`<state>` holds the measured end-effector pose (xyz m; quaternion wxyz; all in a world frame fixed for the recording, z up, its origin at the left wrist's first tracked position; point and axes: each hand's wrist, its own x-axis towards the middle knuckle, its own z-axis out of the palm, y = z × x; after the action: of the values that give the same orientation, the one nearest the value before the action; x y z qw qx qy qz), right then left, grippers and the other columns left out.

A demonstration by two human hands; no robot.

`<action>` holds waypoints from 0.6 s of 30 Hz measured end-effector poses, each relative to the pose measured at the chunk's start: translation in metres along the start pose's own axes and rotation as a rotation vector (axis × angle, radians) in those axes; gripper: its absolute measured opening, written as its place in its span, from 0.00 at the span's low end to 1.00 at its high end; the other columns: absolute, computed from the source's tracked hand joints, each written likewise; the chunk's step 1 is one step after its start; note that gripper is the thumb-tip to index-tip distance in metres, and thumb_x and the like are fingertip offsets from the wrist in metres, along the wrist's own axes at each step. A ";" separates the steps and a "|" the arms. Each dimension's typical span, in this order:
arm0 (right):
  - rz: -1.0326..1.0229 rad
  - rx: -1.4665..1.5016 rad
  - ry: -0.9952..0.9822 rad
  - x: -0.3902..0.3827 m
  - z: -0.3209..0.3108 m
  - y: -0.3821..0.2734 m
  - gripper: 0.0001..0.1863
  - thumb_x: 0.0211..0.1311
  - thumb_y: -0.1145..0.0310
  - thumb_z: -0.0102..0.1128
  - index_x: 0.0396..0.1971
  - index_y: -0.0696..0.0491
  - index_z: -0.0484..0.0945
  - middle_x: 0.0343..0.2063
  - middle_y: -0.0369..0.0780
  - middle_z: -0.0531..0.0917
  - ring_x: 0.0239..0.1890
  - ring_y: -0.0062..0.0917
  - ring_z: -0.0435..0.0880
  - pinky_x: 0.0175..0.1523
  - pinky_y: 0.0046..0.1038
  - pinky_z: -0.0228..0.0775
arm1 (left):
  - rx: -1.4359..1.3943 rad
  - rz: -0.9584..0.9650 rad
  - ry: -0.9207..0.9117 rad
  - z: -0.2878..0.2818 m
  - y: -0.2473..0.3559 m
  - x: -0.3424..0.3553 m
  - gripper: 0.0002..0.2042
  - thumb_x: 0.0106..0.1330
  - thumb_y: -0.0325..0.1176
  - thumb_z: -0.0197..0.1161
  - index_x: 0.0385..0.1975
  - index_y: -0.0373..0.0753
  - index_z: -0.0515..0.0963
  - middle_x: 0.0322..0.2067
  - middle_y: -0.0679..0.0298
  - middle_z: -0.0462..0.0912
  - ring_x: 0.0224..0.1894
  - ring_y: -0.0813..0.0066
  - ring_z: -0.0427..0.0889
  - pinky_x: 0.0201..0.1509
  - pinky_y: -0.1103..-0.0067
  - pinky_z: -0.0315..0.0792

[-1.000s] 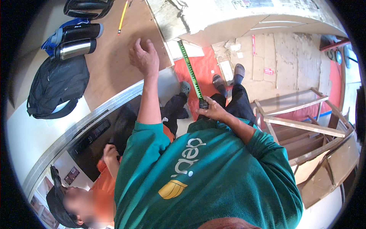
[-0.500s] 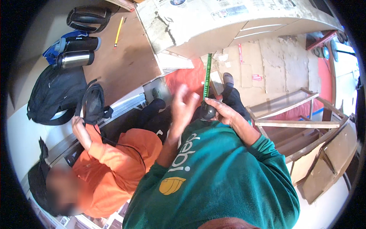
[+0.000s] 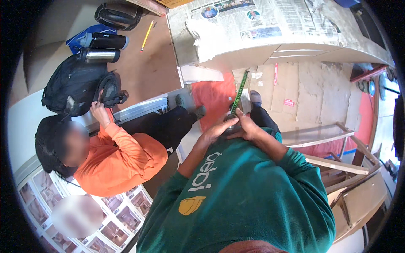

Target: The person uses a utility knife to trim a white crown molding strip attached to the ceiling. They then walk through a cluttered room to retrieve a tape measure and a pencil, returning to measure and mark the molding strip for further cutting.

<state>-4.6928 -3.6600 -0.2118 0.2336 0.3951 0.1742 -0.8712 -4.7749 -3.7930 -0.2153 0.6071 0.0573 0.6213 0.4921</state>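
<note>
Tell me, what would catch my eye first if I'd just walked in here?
Probably the narrow green measuring tape with dark markings, jutting up from the wearer's bare fingers near the middle of the view. To the left, a co-worker in a bright orange long-sleeved top stands out strongly. Then your eye might climb to the printed newspaper spread over a long, pale surface at the upper right.
</note>
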 end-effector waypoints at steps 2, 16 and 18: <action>-0.327 -0.587 -0.150 0.062 -0.080 0.021 0.29 0.70 0.43 0.41 0.56 0.52 0.67 0.51 0.49 0.74 0.52 0.44 0.76 0.46 0.51 0.77 | 0.021 -0.048 -0.001 0.010 0.015 0.003 0.33 0.65 0.49 0.59 0.64 0.35 0.61 0.55 0.56 0.72 0.57 0.65 0.71 0.61 0.71 0.65; -0.333 -0.733 0.137 0.044 -0.064 -0.047 0.13 0.66 0.57 0.59 0.38 0.53 0.77 0.32 0.38 0.79 0.33 0.28 0.80 0.35 0.41 0.79 | 0.068 -0.267 0.129 0.002 0.032 -0.057 0.31 0.55 0.36 0.69 0.59 0.36 0.68 0.47 0.62 0.77 0.46 0.70 0.77 0.49 0.74 0.74; -0.446 -0.768 0.053 0.035 -0.077 -0.052 0.13 0.66 0.58 0.59 0.38 0.52 0.76 0.32 0.38 0.78 0.34 0.29 0.80 0.38 0.44 0.79 | 0.125 -0.271 0.100 -0.019 0.007 -0.084 0.30 0.53 0.37 0.70 0.58 0.37 0.70 0.44 0.63 0.78 0.42 0.73 0.78 0.45 0.76 0.74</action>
<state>-4.6948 -3.5882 -0.2812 0.1655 0.2547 0.5721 -0.7619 -4.7726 -3.8560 -0.1563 0.6315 -0.0140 0.6822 0.3684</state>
